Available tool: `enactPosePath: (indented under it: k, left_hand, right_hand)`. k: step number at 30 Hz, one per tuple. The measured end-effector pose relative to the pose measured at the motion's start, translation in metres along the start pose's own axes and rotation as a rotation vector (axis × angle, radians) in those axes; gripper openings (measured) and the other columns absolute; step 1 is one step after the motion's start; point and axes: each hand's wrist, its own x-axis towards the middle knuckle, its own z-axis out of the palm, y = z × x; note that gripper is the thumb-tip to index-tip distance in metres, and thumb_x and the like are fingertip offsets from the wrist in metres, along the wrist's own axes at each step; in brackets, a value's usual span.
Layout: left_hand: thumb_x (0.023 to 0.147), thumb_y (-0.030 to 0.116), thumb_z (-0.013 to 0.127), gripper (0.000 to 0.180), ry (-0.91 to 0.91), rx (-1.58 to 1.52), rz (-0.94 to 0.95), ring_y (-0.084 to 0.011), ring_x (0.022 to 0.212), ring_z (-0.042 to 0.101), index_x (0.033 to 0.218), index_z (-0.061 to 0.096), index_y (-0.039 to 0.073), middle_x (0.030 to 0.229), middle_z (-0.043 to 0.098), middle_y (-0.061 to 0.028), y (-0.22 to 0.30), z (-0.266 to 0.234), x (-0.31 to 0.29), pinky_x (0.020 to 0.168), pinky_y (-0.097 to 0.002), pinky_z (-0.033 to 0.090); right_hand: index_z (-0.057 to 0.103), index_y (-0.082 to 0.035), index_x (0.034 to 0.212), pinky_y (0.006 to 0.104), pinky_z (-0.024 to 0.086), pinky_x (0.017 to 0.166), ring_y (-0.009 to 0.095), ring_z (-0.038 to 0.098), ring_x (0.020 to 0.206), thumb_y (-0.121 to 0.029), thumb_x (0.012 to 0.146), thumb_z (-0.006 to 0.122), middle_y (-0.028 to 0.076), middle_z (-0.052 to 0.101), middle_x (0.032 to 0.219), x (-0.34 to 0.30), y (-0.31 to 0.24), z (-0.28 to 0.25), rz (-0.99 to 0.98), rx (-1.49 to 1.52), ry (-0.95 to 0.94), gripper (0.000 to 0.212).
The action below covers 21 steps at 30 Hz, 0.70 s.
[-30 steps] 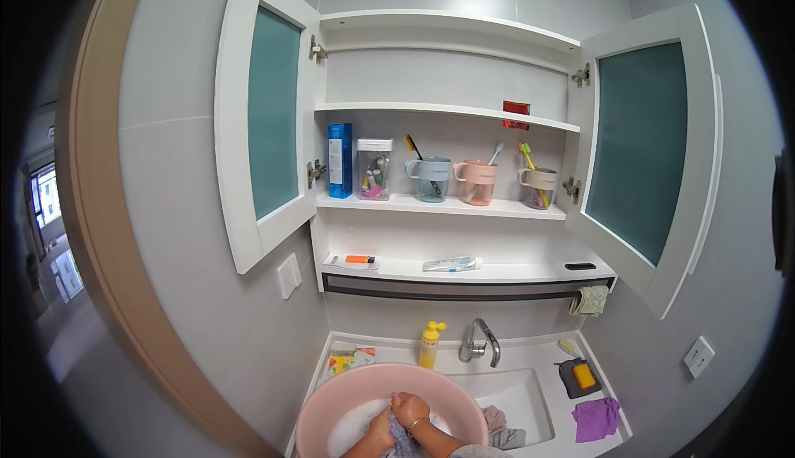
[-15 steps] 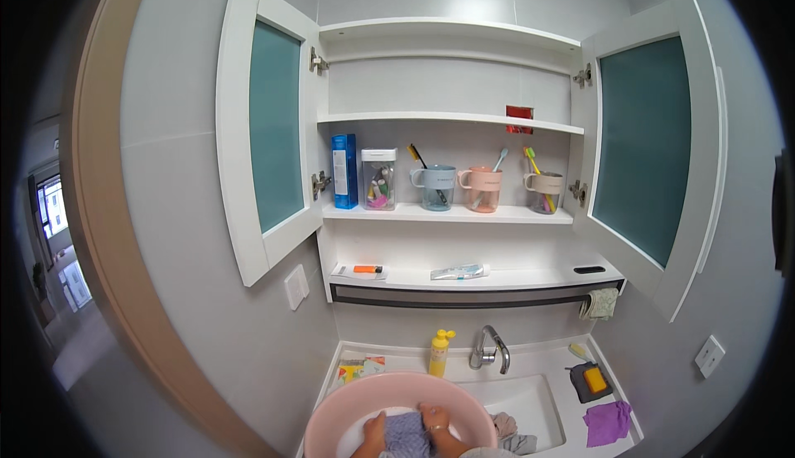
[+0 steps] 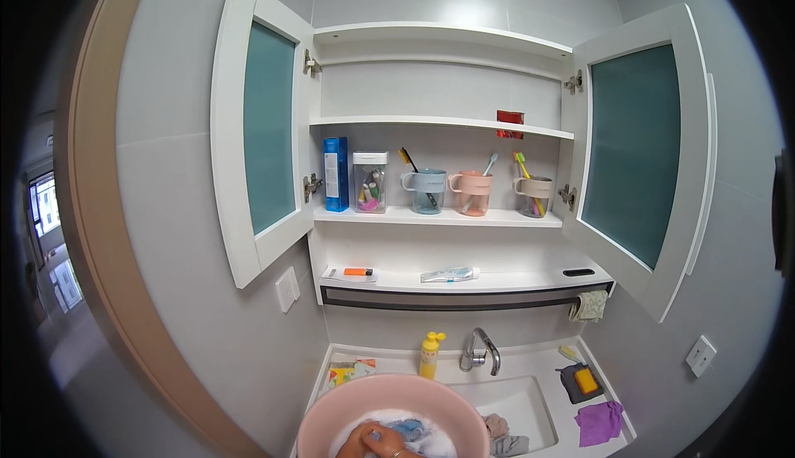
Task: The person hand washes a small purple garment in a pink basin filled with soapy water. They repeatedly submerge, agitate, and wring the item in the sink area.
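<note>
Grip: from where I stand, the left hand (image 3: pixel 354 440) and right hand (image 3: pixel 385 439) are pressed together, low in the pink basin (image 3: pixel 389 393); whether fabric is clamped between them, I cannot tell.
Blue cloth (image 3: pixel 407 427): inside the basin, just beyond the hands, half sunk in white suds (image 3: pixel 436 440).
Washing: under way, I'd judge; with foam this thick, rinsing looks not yet done.
Sink (image 3: pixel 534 412): right of the basin, with a brownish cloth (image 3: pixel 497 426) and a grey cloth (image 3: pixel 510 445) rumpled near its rim; washed or unwashed, I can't say.
Desk (image 3: pixel 530 360): yellow bottle (image 3: pixel 429 359) just behind the basin, chrome faucet (image 3: pixel 478 353) behind and to its right; purple cloth (image 3: pixel 599 423) and yellow block (image 3: pixel 586 380) well to its right.
Cabinet: above and beyond the basin, doors open, three mugs (image 3: pixel 429 193) holding toothbrushes (image 3: pixel 409 159).
</note>
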Motion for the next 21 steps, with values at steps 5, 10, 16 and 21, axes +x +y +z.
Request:
enactPosePath:
  k: [5,10,16,21]
  left_hand:
    - [0.079,0.038,0.059,0.051,0.008,0.009,0.026,-0.0197,0.094,0.052,0.109,0.054,-0.002,0.104,0.057,-0.0079,-0.006,0.03,-0.002,0.081,-0.0316,0.041]
    - [0.081,0.038,0.056,0.049,0.072,0.04,0.098,-0.0195,0.094,0.05,0.11,0.054,-0.001,0.107,0.055,-0.0089,0.002,0.046,-0.012,0.079,-0.032,0.041]
    - [0.082,0.035,0.053,0.043,0.01,0.015,0.053,-0.0196,0.094,0.051,0.109,0.054,0.001,0.105,0.055,-0.0092,0.005,0.024,-0.009,0.079,-0.0318,0.042]
    - [0.083,0.033,0.05,0.039,0.047,0.016,0.105,-0.0196,0.094,0.051,0.108,0.055,0.003,0.104,0.056,-0.0095,0.015,0.023,-0.007,0.079,-0.0317,0.042]
  right_hand:
    - [0.066,-0.009,0.077,0.0422,0.048,0.066,0.036,0.06,0.069,-0.043,0.081,0.047,0.018,0.062,0.072,0.024,0.011,-0.029,0.051,-0.286,0.119,0.038]
    - [0.065,-0.008,0.072,0.0434,0.048,0.063,0.034,0.06,0.067,-0.041,0.083,0.043,0.018,0.062,0.076,0.029,-0.008,-0.051,0.005,-0.382,0.182,0.042]
    - [0.064,-0.006,0.077,0.0442,0.047,0.064,0.037,0.06,0.071,-0.035,0.085,0.042,0.019,0.062,0.079,0.029,0.041,-0.017,-0.122,-0.353,0.073,0.037]
    - [0.066,-0.009,0.074,0.0397,0.047,0.069,0.032,0.061,0.075,-0.037,0.078,0.055,0.017,0.063,0.072,0.082,0.125,-0.042,0.225,0.002,0.233,0.031]
